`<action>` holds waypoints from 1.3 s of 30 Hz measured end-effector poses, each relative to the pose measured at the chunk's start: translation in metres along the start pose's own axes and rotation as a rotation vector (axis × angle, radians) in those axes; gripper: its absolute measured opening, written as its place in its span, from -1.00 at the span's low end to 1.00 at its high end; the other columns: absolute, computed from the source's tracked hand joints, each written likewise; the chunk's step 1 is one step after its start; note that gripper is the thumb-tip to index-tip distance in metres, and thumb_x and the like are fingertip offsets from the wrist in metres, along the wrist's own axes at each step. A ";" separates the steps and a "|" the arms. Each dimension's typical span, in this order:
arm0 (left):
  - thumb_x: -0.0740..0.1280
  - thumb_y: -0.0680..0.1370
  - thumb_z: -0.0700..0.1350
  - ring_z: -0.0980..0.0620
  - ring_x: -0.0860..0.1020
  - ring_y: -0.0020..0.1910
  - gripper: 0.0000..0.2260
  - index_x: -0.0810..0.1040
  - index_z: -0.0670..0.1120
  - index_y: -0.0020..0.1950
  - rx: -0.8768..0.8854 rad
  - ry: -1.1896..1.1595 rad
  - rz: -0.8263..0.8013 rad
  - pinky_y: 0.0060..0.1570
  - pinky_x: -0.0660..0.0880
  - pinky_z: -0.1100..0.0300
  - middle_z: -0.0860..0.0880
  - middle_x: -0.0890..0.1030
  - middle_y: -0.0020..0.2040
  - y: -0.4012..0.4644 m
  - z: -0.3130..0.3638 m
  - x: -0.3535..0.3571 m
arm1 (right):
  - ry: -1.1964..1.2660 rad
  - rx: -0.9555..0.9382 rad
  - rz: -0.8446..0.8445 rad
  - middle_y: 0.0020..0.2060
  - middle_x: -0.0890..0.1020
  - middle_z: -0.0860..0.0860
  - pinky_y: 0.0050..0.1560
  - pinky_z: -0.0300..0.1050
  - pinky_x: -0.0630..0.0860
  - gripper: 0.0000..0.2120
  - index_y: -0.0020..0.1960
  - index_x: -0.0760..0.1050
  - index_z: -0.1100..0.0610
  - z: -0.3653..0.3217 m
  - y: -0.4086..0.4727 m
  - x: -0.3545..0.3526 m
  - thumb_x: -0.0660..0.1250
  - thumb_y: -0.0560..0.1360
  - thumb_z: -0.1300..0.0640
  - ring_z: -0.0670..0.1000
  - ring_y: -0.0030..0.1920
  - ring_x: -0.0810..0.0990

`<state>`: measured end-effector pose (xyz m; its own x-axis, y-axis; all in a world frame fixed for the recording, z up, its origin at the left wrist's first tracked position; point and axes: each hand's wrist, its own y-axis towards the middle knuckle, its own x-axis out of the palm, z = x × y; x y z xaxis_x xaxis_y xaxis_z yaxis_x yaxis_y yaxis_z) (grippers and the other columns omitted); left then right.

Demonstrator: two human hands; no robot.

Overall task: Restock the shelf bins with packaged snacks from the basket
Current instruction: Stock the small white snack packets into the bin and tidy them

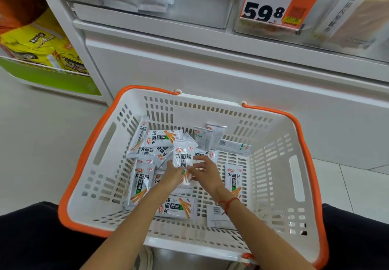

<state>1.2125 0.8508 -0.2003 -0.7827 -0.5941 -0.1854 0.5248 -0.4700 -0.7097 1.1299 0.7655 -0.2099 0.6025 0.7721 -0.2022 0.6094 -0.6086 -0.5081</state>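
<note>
A white basket (271, 164) with orange rim and handles stands on the floor in front of me. Several white snack packets (162, 138) with black lettering and orange sticks lie loose inside it. My left hand (171, 177) grips the lower edge of one upright snack packet (182, 156) near the basket's middle. My right hand (205, 172) touches the same packet from the right with curled fingers. A clear shelf bin (197, 2) at the top holds a few matching packets at its left.
A white shelf front (210, 63) rises behind the basket. An orange price tag (273, 2) hangs on a second bin at the upper right. Yellow bags (40, 46) fill a green-edged shelf at left. My dark-clothed knees flank the basket.
</note>
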 end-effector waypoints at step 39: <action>0.09 0.60 -0.01 -0.15 0.52 0.11 -0.78 0.48 0.02 0.13 0.265 -0.403 0.088 0.23 0.41 -0.08 -0.15 0.56 0.17 -0.078 0.111 -0.053 | 0.017 -0.289 0.081 -0.22 0.57 0.07 -0.33 -0.23 0.51 -0.66 0.17 0.45 0.25 -0.164 -0.057 -0.029 0.44 0.45 0.21 -0.07 -0.38 0.55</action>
<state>1.2499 0.8460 -0.0593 -0.5671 -0.8200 0.0776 0.6915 -0.5252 -0.4961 1.1622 0.7473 -0.0377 0.6620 0.7174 -0.2172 0.6791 -0.6967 -0.2312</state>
